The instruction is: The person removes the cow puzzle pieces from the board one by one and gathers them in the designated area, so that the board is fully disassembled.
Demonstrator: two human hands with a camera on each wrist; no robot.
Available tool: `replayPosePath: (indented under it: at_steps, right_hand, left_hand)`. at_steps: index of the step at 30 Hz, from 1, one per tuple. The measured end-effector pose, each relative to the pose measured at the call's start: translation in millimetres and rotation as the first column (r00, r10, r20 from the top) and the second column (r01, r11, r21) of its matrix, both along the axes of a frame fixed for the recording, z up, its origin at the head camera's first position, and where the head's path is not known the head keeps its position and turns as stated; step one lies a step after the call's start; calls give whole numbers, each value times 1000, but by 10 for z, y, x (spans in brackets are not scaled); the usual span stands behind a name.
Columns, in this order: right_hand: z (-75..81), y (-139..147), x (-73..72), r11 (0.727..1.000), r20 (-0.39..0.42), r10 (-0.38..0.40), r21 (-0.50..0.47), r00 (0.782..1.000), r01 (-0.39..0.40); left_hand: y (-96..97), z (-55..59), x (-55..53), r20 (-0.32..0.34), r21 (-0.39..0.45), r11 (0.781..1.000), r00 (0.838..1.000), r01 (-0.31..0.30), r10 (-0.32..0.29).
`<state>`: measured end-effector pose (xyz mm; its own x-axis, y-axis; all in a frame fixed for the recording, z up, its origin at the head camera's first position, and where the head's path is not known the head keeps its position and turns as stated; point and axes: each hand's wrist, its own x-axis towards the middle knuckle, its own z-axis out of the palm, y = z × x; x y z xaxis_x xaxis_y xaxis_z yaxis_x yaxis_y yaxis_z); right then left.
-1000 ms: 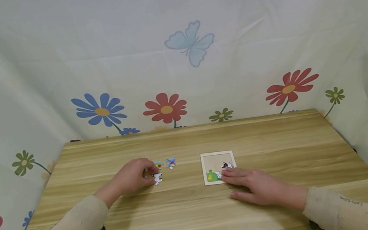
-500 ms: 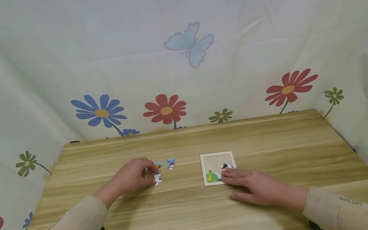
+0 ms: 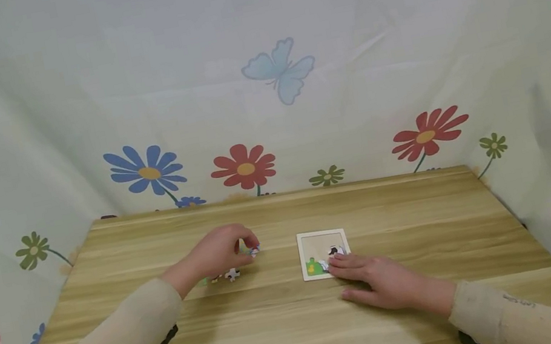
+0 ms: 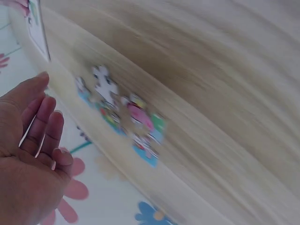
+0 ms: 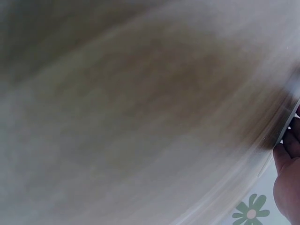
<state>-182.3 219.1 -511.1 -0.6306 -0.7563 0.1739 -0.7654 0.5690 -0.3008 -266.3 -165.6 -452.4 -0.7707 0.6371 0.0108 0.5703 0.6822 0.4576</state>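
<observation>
My left hand hovers over loose jigsaw pieces on the left of the table. Its fingertips overlap a blue piece in the head view, but in the left wrist view its curved fingers hold nothing. A white-and-black piece lies just below that hand; a pink piece and several others lie around it. The fingers of my right hand rest on the lower right corner of the puzzle board. Green and white pieces sit along the board's bottom, partly hidden by those fingers.
The wooden table spans the space below both hands. A flower-print cloth stands along its back edge and both sides.
My left hand has moved right, off the white-and-black piece and over to the blue one. My right hand stays on the board. The head view has shifted slightly.
</observation>
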Motion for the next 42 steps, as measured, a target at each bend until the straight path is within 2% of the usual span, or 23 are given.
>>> replayPosePath:
  at_steps: [9, 14, 22, 30, 35, 42]
  right_hand:
    - [2, -4, -2, 1000, 20, -11, 22, 1000, 10]
    - [-5, -4, -2, 1000, -1, -3, 29, 1000, 3]
    - [-3, 6, 20, 998, 13, -8, 62, 1000, 7]
    - [-1, 12, 24, 997, -19, 0, 82, 1000, 1]
    - [7, 10, 28, 996, -22, 6, 89, 1000, -4]
    - [-2, 9, 19, 996, -47, 19, 90, 999, -15]
  left_hand:
    - [488, -48, -104, 54, -3, 1000, 998, 16, -16]
    - [763, -74, -158, 71, 1, 999, 996, 45, -45]
    - [1073, -58, -180, 121, 42, 996, 990, 73, -77]
    - [1227, -116, -207, 140, 32, 996, 987, 78, -82]
    - [1254, -131, -215, 164, 37, 996, 983, 80, -85]
    - [1255, -167, -234, 151, 22, 997, 985, 78, -81]
